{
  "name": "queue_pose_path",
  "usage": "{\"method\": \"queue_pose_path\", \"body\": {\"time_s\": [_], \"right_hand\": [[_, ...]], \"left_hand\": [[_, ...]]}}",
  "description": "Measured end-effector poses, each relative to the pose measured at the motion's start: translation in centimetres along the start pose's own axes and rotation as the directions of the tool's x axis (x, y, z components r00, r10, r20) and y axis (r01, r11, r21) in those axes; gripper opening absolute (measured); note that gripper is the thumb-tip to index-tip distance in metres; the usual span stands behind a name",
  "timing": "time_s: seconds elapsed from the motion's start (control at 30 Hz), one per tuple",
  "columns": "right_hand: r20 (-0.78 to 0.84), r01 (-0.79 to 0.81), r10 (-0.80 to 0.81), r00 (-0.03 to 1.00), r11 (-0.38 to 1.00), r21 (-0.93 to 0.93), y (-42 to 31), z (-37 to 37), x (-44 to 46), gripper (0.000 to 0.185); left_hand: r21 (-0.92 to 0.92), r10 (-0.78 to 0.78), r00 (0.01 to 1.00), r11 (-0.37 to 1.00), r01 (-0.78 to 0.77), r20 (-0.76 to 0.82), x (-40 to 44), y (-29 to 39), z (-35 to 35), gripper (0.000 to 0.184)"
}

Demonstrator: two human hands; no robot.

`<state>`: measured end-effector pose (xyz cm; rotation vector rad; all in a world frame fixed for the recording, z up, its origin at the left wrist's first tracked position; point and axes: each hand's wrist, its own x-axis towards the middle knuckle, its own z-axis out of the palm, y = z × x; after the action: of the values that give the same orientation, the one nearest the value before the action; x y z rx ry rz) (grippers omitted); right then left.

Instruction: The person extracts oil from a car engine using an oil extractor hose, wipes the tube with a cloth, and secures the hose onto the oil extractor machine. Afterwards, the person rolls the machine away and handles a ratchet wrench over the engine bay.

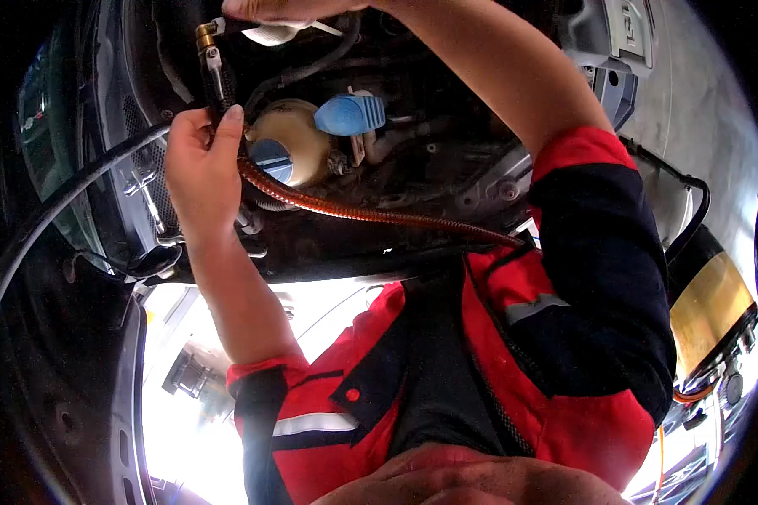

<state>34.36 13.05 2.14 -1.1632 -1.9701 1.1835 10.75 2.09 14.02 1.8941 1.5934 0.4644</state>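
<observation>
Coppery hose (345, 212): springy, likely to drag. Left hand (200, 181) clamped on dark tool handle (218, 94); rigid, probably middling weight, handle the best hold. Right hand (290, 7) near brass elbow (205, 37), cropped; grip cannot be told. Beyond: pale reservoir (307, 139), blue cap (341, 116) limit rightward swing; narrow gap between.

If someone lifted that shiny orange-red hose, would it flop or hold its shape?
The orange-red hose would probably bend when lifted, since it already curves away from near the left hand. It may be somewhat springy rather than limp: the curve is broad, with no kink in view. Its glossy surface might feel slightly slippery.
</observation>
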Motion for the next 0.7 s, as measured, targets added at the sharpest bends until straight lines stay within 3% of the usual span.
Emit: {"method": "queue_pose_path", "body": {"time_s": [0.07,0.1,0.17,0.23,0.27,0.3,0.33,0.37,0.4,0.43,0.47,0.57,0.7], "right_hand": [[-0.159,-0.015,0.044,0.986,0.983,0.182,-4.1,1.0,-3.8,0.072],[0.023,-0.116,0.115,0.993,0.94,0.32,-5.0,-0.2,-4.0,0.073],[0.009,0.088,-0.122,0.993,0.762,0.641,0.6,2.2,0.3,0.078],[0.356,-0.013,-0.386,0.851,0.662,0.749,-0.6,-1.1,0.9,0.073],[0.048,0.106,-0.169,0.984,0.787,0.608,-1.1,2.0,-0.4,0.071],[-0.31,0.132,0.006,0.951,0.897,0.422,-2.1,4.2,-1.8,0.069],[-0.273,-0.003,0.099,0.957,0.944,0.331,-1.3,4.6,-1.6,0.063],[-0.2,0.0,0.041,0.979,0.98,0.198,0.2,4.5,-1.1,0.063],[-0.125,0.026,-0.018,0.992,0.998,0.063,0.0,3.8,-1.1,0.063],[0.055,-0.203,0.197,0.979,0.9,0.385,-1.6,2.2,-2.4,0.064],[0.07,-0.132,0.112,0.991,0.849,0.511,-0.1,3.3,-1.9,0.068],[-0.033,0.032,-0.025,0.999,0.97,0.242,-1.6,2.2,-2.6,0.073],[0.029,-0.133,0.138,0.99,0.842,0.522,1.2,4.8,-5.1,0.069]], "left_hand": [[-0.034,0.006,1.0,0.999,-0.005,0.02,0.0,-0.1,-0.1,0.027],[-0.062,0.014,0.999,0.998,-0.011,0.039,0.1,-0.5,-0.3,0.027],[-0.083,0.013,0.998,0.997,-0.007,0.068,0.1,-0.7,-0.3,0.028],[-0.076,-0.003,0.996,0.997,0.01,0.088,0.0,-0.4,0.1,0.029],[-0.053,-0.019,0.996,0.998,0.024,0.089,0.4,-0.8,0.9,0.03],[-0.029,-0.041,0.995,0.999,0.044,0.093,0.8,-1.4,2.0,0.03],[-0.003,-0.063,0.993,0.998,0.063,0.095,0.8,-1.4,2.6,0.031],[0.129,-0.139,0.986,0.984,0.126,0.096,0.8,-0.7,3.0,0.033],[0.088,-0.094,0.991,0.992,0.086,0.093,1.1,-1.6,3.0,0.034],[0.046,-0.049,0.995,0.998,0.045,0.09,1.3,-2.2,3.1,0.035],[0.029,-0.047,0.995,0.999,0.044,0.092,1.4,-2.7,3.1,0.036],[0.02,-0.053,0.992,0.998,0.051,0.112,1.0,-1.6,3.4,0.038],[0.185,-0.114,0.98,0.979,0.083,0.165,1.1,-1.8,6.7,0.039]]}}
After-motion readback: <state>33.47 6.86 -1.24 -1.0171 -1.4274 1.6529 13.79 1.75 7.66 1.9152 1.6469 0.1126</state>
